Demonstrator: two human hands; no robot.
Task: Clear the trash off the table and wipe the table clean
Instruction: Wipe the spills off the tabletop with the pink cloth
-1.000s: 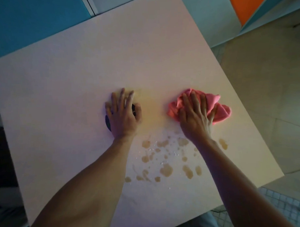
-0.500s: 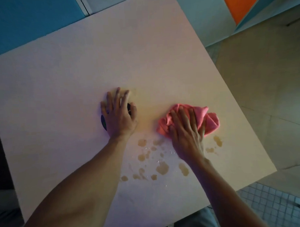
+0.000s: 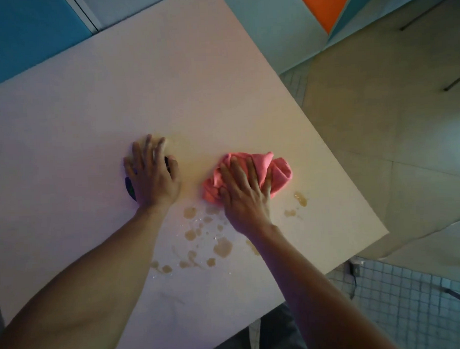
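Note:
On the pale table [image 3: 220,83] my right hand [image 3: 244,200] presses a crumpled pink cloth [image 3: 278,172] with its fingers spread flat over it. The cloth sits at the upper edge of a scatter of brown spill spots [image 3: 222,246] and water drops. Two more brown spots [image 3: 301,198] lie just right of the cloth. My left hand [image 3: 152,177] lies flat on a small dark object [image 3: 130,189], which it mostly hides. What the object is I cannot tell.
The table's right edge [image 3: 335,155] and near corner drop to a tiled floor [image 3: 406,168]. A blue and orange wall [image 3: 31,32] runs behind the table's far edge. A cable and small plug [image 3: 354,269] lie on the mosaic floor below the corner.
My right hand has slid the pink cloth toward me and to the left, over the upper spill spots. The left hand stays on the dark object.

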